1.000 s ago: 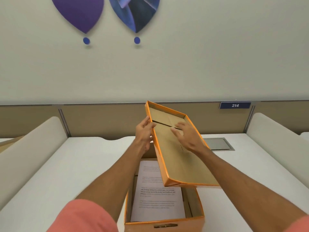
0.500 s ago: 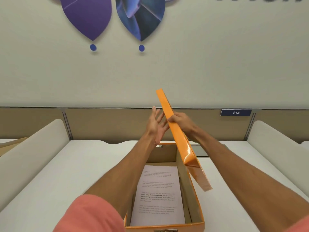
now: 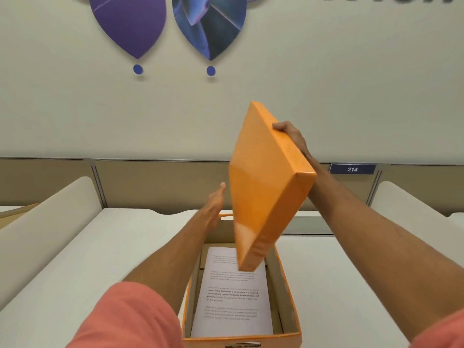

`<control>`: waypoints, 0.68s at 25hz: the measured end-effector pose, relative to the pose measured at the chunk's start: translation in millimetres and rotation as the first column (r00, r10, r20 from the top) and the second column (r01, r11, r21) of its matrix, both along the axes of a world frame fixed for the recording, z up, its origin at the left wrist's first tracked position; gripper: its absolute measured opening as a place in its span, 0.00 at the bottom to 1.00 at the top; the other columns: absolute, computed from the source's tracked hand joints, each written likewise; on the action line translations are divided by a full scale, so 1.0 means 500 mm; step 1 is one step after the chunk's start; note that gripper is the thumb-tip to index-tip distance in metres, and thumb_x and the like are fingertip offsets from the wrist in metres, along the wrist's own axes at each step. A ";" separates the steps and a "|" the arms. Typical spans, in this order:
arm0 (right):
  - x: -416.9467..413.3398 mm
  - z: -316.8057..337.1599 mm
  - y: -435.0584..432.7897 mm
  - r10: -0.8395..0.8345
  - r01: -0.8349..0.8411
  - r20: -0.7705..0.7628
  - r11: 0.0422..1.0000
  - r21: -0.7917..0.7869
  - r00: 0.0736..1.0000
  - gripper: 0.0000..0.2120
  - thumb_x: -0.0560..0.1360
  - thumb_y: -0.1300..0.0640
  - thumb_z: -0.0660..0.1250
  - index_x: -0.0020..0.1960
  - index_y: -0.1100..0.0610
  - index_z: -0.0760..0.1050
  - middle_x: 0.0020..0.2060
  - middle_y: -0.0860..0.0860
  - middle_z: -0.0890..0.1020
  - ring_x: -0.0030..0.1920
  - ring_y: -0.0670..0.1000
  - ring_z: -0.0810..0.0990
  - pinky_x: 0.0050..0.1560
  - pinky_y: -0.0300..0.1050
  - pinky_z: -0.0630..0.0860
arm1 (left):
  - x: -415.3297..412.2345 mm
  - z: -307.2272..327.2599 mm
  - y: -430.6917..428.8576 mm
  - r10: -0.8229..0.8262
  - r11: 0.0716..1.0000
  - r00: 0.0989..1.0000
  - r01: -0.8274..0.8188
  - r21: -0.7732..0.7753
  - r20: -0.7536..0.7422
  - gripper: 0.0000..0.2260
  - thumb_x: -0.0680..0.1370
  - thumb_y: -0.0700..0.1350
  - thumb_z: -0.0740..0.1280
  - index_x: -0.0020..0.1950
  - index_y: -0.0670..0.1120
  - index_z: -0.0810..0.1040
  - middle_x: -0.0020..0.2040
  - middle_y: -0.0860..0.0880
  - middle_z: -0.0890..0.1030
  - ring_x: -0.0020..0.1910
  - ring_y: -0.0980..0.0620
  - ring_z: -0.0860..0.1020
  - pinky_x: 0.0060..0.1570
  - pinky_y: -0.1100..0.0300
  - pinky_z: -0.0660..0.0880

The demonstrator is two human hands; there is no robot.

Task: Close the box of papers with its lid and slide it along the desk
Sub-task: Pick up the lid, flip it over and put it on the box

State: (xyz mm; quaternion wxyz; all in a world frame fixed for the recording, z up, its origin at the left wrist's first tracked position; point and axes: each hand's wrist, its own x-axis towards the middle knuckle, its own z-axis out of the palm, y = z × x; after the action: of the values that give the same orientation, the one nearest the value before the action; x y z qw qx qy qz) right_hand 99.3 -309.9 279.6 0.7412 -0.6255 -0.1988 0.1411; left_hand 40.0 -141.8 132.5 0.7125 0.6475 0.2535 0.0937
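Head view: right hand [image 3: 291,136] grips the orange lid [image 3: 263,182] aloft by its far edge, long axis steeply tilted, lower corner over the open box [image 3: 288,292]; left hand [image 3: 213,204] spread flat beside it.

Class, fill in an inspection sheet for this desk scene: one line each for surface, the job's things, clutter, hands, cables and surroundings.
Surface: white desk, bare around the box.
Job's things: orange box open on the desk, printed papers lying flat inside; orange lid held in the air above it, steeply tilted, orange outer face toward the camera, not yet on the box.
Clutter: nothing seen.
Hands: right hand grips the lid's far edge; left hand open beside the lid, whether touching it cannot be told.
Cables: nothing seen; a grey hatch is set in the desk behind the box.
Surroundings: tan partition, sign 214, purple and blue leaf wall shapes, white side dividers.
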 end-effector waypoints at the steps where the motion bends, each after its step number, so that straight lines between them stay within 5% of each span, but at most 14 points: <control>1: 0.002 -0.013 0.000 0.038 -0.036 -0.053 0.998 0.048 0.998 0.17 0.77 0.50 0.61 0.60 0.61 0.71 0.48 0.56 0.76 0.46 0.56 0.75 0.50 0.50 0.70 | -0.008 -0.003 0.011 -0.012 0.999 1.000 0.011 -0.032 -0.023 0.33 0.80 0.63 0.53 0.78 0.45 0.56 0.78 0.42 0.61 0.75 0.42 0.63 0.69 0.43 0.64; 4: 0.016 -0.063 -0.001 0.205 -0.175 -0.136 0.963 0.204 0.969 0.14 0.78 0.48 0.56 0.46 0.57 0.74 0.32 0.50 0.78 0.32 0.50 0.77 0.42 0.48 0.71 | -0.033 -0.007 0.044 -0.053 0.991 0.998 0.049 -0.123 -0.025 0.30 0.79 0.62 0.55 0.74 0.43 0.65 0.70 0.40 0.72 0.65 0.42 0.73 0.62 0.44 0.71; 8: 0.026 -0.141 -0.006 0.269 -0.208 -0.209 0.940 0.271 0.940 0.24 0.80 0.50 0.53 0.27 0.52 0.73 0.21 0.46 0.74 0.22 0.46 0.75 0.30 0.40 0.73 | -0.060 -0.024 0.095 0.120 0.993 0.990 -0.121 -0.014 -0.069 0.24 0.78 0.54 0.65 0.69 0.41 0.72 0.62 0.40 0.79 0.58 0.40 0.79 0.58 0.45 0.76; 13: 0.052 -0.253 -0.020 0.118 -0.083 -0.307 0.989 0.123 0.944 0.13 0.79 0.55 0.57 0.36 0.55 0.68 0.18 0.46 0.72 0.18 0.45 0.70 0.22 0.33 0.69 | -0.098 -0.067 0.129 0.211 0.974 0.975 -0.203 0.101 -0.076 0.15 0.77 0.50 0.67 0.55 0.39 0.78 0.56 0.38 0.81 0.50 0.40 0.80 0.56 0.43 0.78; 17: 0.056 -0.350 -0.032 0.060 -0.107 -0.338 0.987 -0.119 0.939 0.12 0.77 0.52 0.64 0.53 0.59 0.78 0.39 0.56 0.82 0.36 0.54 0.80 0.39 0.48 0.79 | -0.121 -0.112 0.128 0.223 0.953 0.973 -0.205 0.224 -0.055 0.22 0.78 0.50 0.66 0.69 0.41 0.72 0.63 0.40 0.78 0.58 0.40 0.79 0.61 0.43 0.75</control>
State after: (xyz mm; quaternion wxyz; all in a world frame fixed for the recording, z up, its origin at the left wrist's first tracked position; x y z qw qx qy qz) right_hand 127.3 -325.7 104.4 0.7131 -0.6325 -0.0868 0.2895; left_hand -20.7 -77.7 76.6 0.6125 0.6934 0.3386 0.1714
